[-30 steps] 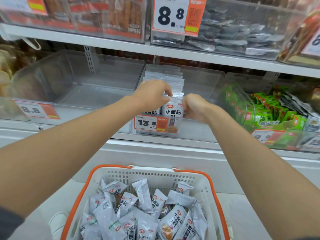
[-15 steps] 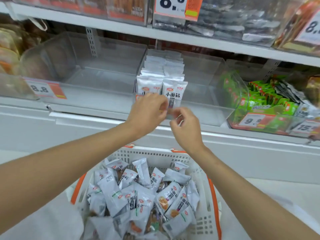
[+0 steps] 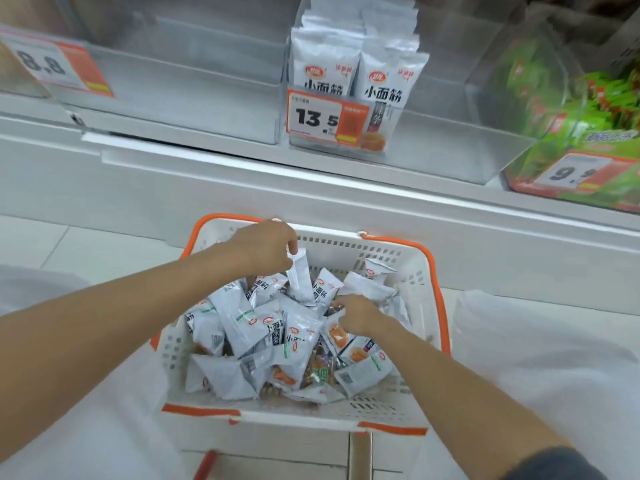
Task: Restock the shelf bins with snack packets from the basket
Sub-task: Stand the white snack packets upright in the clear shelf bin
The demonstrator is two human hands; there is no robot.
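Packet (image 3: 300,278) pinched upright, left hand (image 3: 263,247) over basket (image 3: 417,271).

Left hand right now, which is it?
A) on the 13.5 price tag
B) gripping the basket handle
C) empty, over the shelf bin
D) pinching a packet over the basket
D: the left hand pinches the top edge of a white packet, which hangs upright over the pile in the basket.
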